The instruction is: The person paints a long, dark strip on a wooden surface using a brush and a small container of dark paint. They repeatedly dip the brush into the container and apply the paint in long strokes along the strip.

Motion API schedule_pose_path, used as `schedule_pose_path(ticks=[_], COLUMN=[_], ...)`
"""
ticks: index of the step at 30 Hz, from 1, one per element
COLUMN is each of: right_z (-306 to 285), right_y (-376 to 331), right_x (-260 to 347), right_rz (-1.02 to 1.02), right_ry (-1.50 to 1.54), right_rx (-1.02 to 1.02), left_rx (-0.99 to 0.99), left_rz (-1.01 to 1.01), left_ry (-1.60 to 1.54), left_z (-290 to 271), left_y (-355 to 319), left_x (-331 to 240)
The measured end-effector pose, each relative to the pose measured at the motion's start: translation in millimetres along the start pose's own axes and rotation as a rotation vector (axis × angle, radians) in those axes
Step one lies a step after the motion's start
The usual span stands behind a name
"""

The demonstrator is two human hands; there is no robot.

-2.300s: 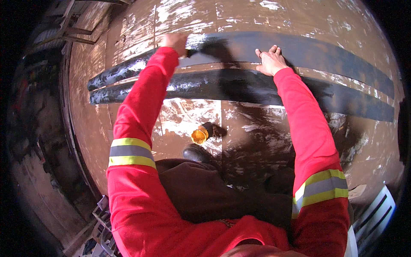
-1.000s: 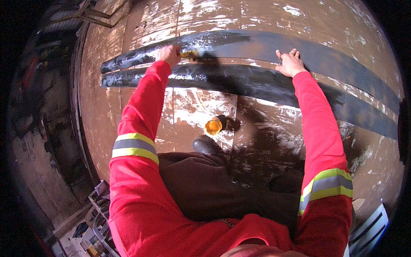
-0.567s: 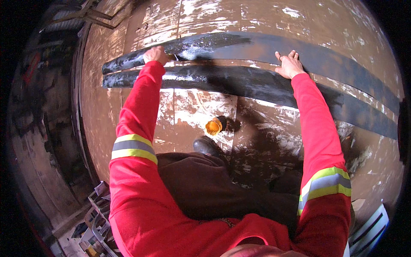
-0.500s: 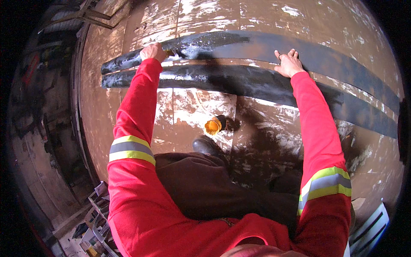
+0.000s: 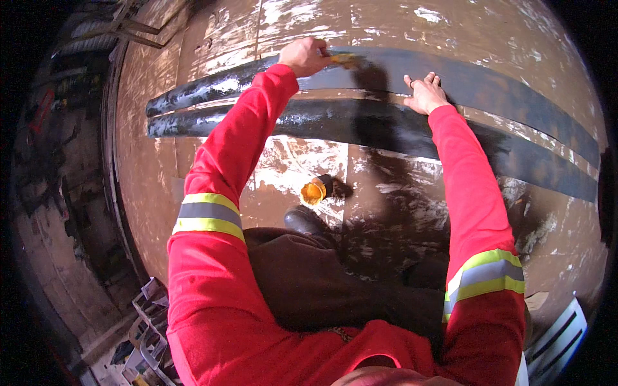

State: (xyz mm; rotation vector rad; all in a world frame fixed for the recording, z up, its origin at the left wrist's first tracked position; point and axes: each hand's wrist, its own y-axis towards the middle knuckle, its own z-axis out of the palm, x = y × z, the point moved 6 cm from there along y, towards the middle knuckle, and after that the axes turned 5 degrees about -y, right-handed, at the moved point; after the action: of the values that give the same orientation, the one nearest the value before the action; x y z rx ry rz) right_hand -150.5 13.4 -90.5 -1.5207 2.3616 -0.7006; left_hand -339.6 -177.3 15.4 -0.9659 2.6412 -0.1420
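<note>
1. Brown, paint-streaked panel (image 5: 399,193) underfoot, filling most of the view; dark clutter beyond its left edge.
2. Two black painted bands on the panel: upper band (image 5: 489,83) and lower band (image 5: 360,125), both running from near the left edge across toward the right edge, wet and glossy at their left ends.
3. Left hand (image 5: 302,56) closed around a brush (image 5: 344,59), yellowish tip touching the upper band near the panel's far edge.
4. Right hand (image 5: 425,95) open, fingers spread, palm flat on the strip between the two bands, to the right of the brush.
5. Both arms in red sleeves with yellow and grey reflective stripes.
6. Small orange-rimmed pot (image 5: 314,191) standing on the panel near its middle, nearer than the lower band, just beyond a dark boot (image 5: 306,220).
7. White slatted thing (image 5: 557,344) at the panel's near right corner.
</note>
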Motion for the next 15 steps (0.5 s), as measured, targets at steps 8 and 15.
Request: schedule_pose_path(ticks=[8,15], right_z=[0,1], right_y=[-4,-1], right_x=[5,6], right_rz=[-0.011,-0.001], right_ry=[-0.006,0.011], right_rx=[-0.001,-0.008], left_rx=[0.082,0.03], left_rz=[-0.288,-0.038], left_ry=[0.619,0.252], left_z=[-28,25], left_y=[-20,16], left_x=[90,6])
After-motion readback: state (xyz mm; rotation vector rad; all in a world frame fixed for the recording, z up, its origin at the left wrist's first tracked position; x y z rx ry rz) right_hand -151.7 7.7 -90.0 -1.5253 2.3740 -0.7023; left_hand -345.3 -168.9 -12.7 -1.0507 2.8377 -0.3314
